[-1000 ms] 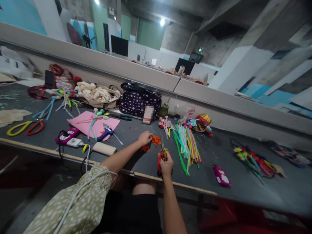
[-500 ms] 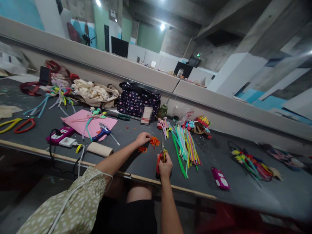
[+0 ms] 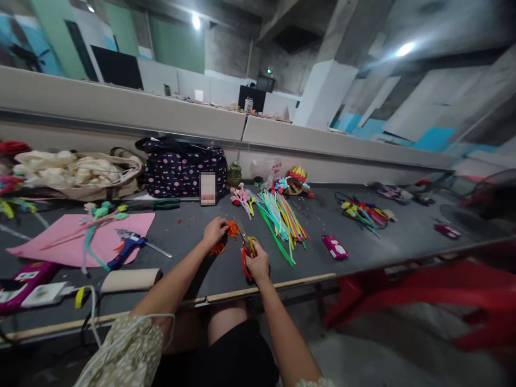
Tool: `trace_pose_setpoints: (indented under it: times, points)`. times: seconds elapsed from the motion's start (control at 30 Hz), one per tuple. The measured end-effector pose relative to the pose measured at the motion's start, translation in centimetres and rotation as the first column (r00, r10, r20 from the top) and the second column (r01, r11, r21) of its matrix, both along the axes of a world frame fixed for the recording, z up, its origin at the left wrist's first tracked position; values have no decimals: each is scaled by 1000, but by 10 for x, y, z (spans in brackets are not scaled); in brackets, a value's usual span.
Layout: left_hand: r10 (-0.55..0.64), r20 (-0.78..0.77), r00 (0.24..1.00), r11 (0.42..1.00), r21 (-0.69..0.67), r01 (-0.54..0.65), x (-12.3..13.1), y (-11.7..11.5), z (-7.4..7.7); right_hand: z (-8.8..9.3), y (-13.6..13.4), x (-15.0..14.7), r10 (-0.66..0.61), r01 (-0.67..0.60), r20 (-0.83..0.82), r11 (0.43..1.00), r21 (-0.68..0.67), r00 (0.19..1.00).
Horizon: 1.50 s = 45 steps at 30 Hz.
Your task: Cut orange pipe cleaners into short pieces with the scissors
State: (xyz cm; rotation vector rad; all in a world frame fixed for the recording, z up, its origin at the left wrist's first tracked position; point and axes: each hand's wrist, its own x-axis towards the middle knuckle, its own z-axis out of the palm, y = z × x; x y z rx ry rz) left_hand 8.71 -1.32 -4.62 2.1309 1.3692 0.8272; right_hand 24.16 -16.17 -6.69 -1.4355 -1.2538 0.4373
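My left hand (image 3: 215, 234) is over the table with its fingers drawn together. Its fingertips are at the edge of a small bunch of orange fuzzy pieces (image 3: 233, 229), and what they pinch is too small to make out. Below that hand lies another little heap of orange pieces (image 3: 217, 248). My right hand (image 3: 258, 262) grips scissors (image 3: 243, 232) with red and yellow handles, their blades pointing away from me beside the orange bunch. Just right of the scissors, pipe cleaners (image 3: 287, 220) in green, white, yellow and pink are spread out.
On the left are a pink sheet (image 3: 60, 231), a blue glue gun (image 3: 128, 248), a beige roll (image 3: 131, 280) and a magenta power strip (image 3: 30, 277). Behind stand a dotted bag (image 3: 181, 169) and a green bottle (image 3: 234, 174). A magenta device (image 3: 335, 247) lies right; red chairs (image 3: 423, 295) are beyond the edge.
The view has swung to the right, so the table's things sit further left in the picture. Both hands stay by the orange pieces, and the right one keeps hold of the scissors.
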Motion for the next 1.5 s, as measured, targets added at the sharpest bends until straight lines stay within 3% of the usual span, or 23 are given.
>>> trace_pose_setpoints:
  times: [0.2,0.3,0.4,0.47,0.6,0.77,0.97,1.17,1.37,1.5]
  points:
    - [9,351,936,998,-61,13,-5,-8,-2,-9,3,1,-52,50,-22,997,-57,998]
    - [91,577,812,984,-180,17,-9,-18,7,-12,2,3,-78,79,31,996,-38,996]
    - [172,753,635,966,-256,42,-19,-33,17,-11,-2,3,-122,126,167,992,-11,978]
    - [200,808,555,956,-284,70,-29,-43,17,-8,-2,1,-114,119,315,993,2,942]
    - [276,841,465,924,-365,111,-48,-49,5,3,8,-5,-76,3,579,992,127,812]
    - [369,873,318,900,-421,113,-61,-39,0,9,26,-10,-95,-63,695,978,198,713]
    - [340,861,379,920,-388,53,-60,-38,8,2,20,-6,-39,-71,708,990,126,705]
    - [303,884,355,917,-372,145,-55,-45,8,4,18,-12,7,-67,712,996,56,702]
    - [268,880,392,913,-362,189,-53,-52,13,0,19,-10,-56,4,727,997,73,684]
    - [278,878,389,895,-384,226,-51,-51,8,-3,20,-9,-79,28,734,996,81,674]
